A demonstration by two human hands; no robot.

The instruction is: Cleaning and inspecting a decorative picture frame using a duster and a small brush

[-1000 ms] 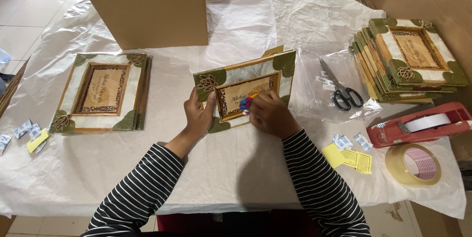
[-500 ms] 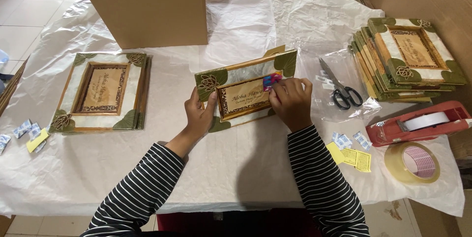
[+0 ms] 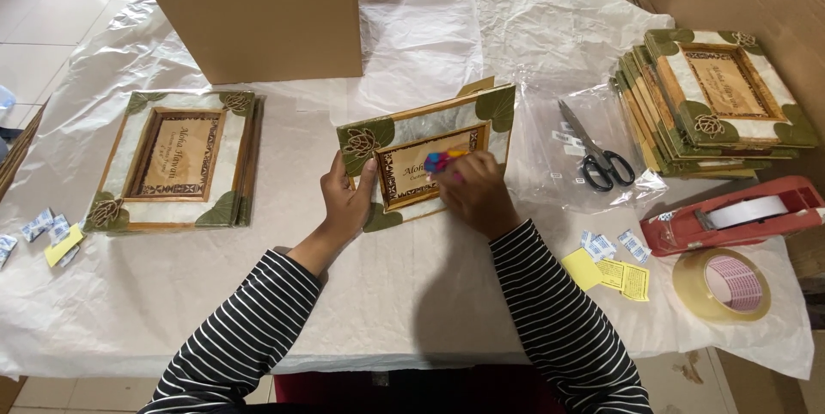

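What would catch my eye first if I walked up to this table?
Probably the decorated picture frame at the centre: the left hand props it up by its edge while the right hand presses a small bright multicoloured thing against its glass. Next, the stack of matching frames at the far right, with black-handled scissors beside it and a red tape dispenser nearer the person.

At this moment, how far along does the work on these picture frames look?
Possibly done: one frame lies apart on the left. In hand: the left hand props a tilted frame while the right hand presses a small multicoloured object against its centre panel; what it is cannot be told. Apparently left: a stack of frames at the right, beside scissors and a red tape dispenser.
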